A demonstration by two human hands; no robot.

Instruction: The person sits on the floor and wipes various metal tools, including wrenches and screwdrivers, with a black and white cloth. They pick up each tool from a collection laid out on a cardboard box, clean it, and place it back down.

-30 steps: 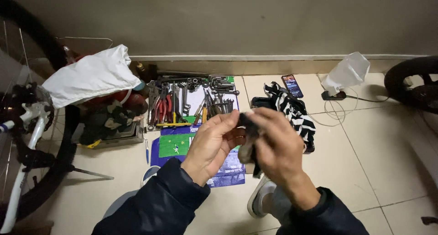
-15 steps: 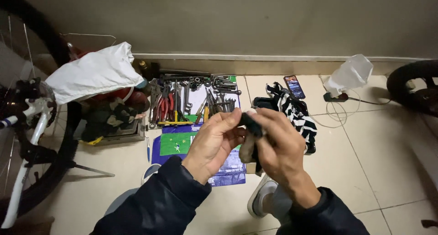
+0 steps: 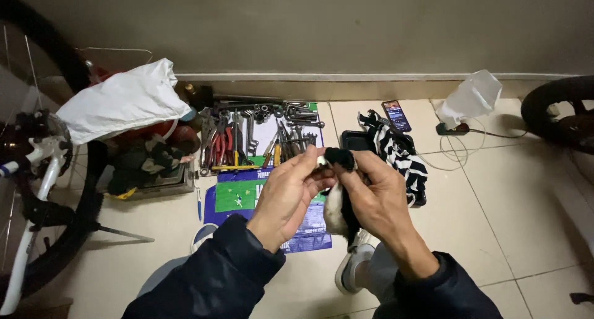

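1. Black and white fabric, a sock-like cloth [image 3: 339, 201], was held up between both hands in the middle of the view, above the blue printed sheet [image 3: 247, 192] on the tiled floor [image 3: 495, 207].
2. The left hand [image 3: 286, 192] was closed in a pinch, thumb and forefinger nipping something small and pale at the top edge of the cloth; what that small thing was could not be told.
3. The right hand [image 3: 377, 192] was curled shut around the cloth, its fingertips on the dark bunched end and the white part hanging down under the palm.
4. As a judgement, the work wanted a firm grip by the right hand just beside the pinch, so the fabric stayed taut while the left fingers worked in small pulls, not tugs.
5. Both wrists were raised and turned inward, palms half facing each other, with the dark jacket sleeves [image 3: 223, 275] coming up from the near edge.
6. Farther off, spanners and pliers [image 3: 260, 133] lay in rows by the wall.
7. A striped cloth [image 3: 402, 155] lay over a dark tray to the right, with a phone [image 3: 395, 115] beyond it.
8. To the left stood a bicycle wheel [image 3: 43, 189], with a white bag [image 3: 120, 99] over red gear.
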